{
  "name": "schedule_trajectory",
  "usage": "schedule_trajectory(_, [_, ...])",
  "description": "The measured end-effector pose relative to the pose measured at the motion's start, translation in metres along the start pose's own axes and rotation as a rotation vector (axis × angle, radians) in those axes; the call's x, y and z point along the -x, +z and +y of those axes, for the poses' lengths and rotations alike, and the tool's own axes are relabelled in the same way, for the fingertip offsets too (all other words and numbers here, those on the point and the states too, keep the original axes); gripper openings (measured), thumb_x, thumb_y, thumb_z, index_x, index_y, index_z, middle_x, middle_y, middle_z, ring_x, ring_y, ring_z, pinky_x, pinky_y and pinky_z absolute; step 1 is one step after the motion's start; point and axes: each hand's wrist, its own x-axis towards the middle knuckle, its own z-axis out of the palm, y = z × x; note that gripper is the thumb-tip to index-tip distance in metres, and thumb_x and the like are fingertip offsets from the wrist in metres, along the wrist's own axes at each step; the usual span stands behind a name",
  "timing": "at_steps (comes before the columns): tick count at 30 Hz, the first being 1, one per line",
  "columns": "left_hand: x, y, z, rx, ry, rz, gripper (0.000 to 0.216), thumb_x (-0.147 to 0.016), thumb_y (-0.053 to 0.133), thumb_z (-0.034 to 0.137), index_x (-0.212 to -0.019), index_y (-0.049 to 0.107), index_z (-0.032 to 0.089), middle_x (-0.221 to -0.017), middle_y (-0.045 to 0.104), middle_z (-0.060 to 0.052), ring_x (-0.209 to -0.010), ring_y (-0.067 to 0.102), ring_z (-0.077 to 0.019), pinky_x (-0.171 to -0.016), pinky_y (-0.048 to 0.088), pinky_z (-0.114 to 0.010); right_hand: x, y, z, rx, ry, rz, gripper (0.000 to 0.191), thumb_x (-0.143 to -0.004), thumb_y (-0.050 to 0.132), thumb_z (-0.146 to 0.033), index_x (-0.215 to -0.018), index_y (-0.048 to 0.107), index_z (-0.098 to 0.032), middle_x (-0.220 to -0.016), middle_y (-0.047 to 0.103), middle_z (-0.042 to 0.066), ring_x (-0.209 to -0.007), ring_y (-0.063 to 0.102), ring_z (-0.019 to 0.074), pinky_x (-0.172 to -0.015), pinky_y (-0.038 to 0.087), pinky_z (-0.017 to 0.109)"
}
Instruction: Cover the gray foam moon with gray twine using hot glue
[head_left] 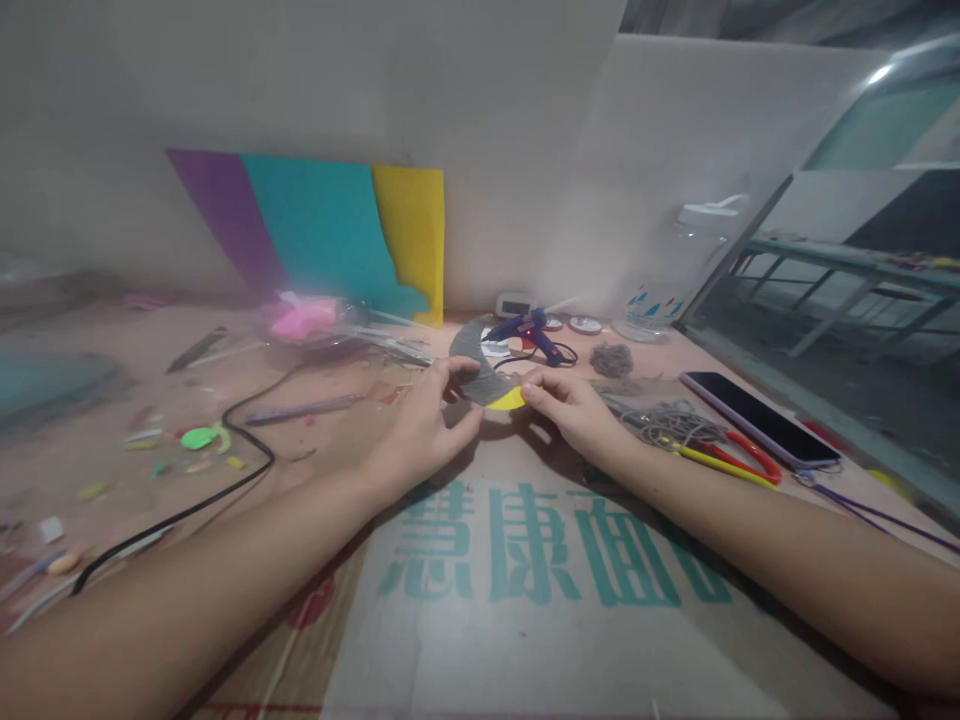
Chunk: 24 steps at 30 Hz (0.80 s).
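Observation:
A grey crescent moon cut-out (486, 383) is held between my hands above the worktop. The fingers of my left hand (429, 420) are bent over its left side, with the thumb below its lower edge. My right hand (571, 408) pinches a yellow piece (507, 400) at the crescent's lower right end. Whether that piece is attached to the crescent, I cannot tell. Just behind the crescent lies a dark blue glue gun (517, 328), with a small red light showing.
Coloured sheets (322, 225) lean on the wall. At the right are a clear bottle (667, 270), a phone (761, 418), grey cord (667, 415) and red-and-yellow-handled pliers (750, 458). A black cable (247, 470) crosses scattered scraps at left. Green-lettered sheeting (480, 650) covers the front.

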Motion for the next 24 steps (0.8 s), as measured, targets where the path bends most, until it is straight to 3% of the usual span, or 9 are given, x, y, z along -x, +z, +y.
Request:
schedule_trajectory(14, [-0.001, -0.0008, -0.0071, -0.041, -0.031, -0.021, 0.033, -0.083, 0.058, 0.028, -0.114, 0.053, 0.02, -0.11, 0.061, -0.006, -0.097, 0.057, -0.0192, -0.088, 0.045, -0.033, -0.0018, -0.002, 0.0003, 0.072, -0.048, 0.005, 0.033, -0.083, 0.058, -0.05, -0.07, 0.056, -0.02, -0.075, 0.057, 0.001, -0.072, 0.053, 0.0164, -0.072, 0.043, 0.031])
schedule_trajectory(19, [0.0004, -0.0022, -0.0054, -0.035, -0.023, -0.026, 0.034, -0.08, 0.056, 0.02, -0.114, 0.054, 0.02, -0.11, 0.061, -0.006, -0.098, 0.057, -0.0195, -0.089, 0.045, -0.033, -0.001, -0.0014, -0.0032, 0.132, -0.063, -0.042, 0.028, -0.084, 0.059, -0.044, -0.071, 0.06, -0.019, -0.082, 0.061, 0.003, -0.077, 0.056, 0.0182, -0.074, 0.045, 0.032])
schedule_trajectory(24, [0.0, -0.0014, -0.0041, 0.216, -0.093, 0.0, 0.039, -0.086, 0.055, 0.026, -0.123, 0.047, 0.019, -0.117, 0.06, -0.008, -0.1, 0.058, -0.0182, -0.088, 0.046, -0.032, -0.0014, -0.0014, -0.0011, 0.236, -0.114, -0.018, 0.018, -0.085, 0.058, -0.034, -0.075, 0.061, -0.019, -0.084, 0.063, 0.004, -0.083, 0.058, 0.0191, -0.081, 0.045, 0.034])
